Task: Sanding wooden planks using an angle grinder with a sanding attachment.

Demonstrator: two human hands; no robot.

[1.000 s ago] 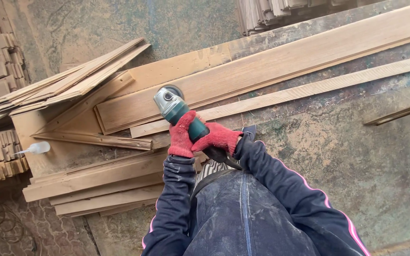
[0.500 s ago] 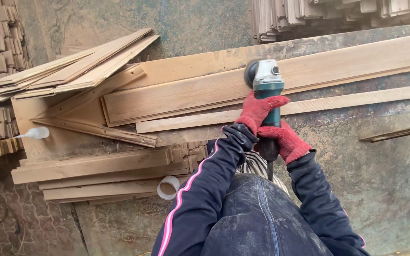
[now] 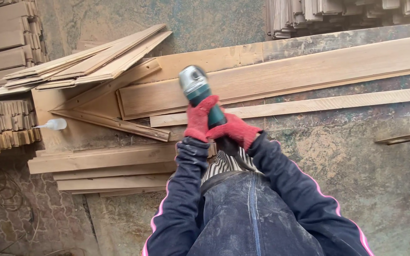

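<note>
— What had changed since the frame half a second before?
— The angle grinder had swung left along the long plank, its silver head now tilted toward the plank's left end.

— State of the hands?
— Both wore red gloves. The left hand was wrapped round the green body, fingers clamped; the right hand gripped the rear handle likewise.

— Was the disc on the wood?
— Probably touching, though the head hid the contact.

— Surroundings?
— A thin strip lay just below the plank; a white bottle sat well to the left.
</note>
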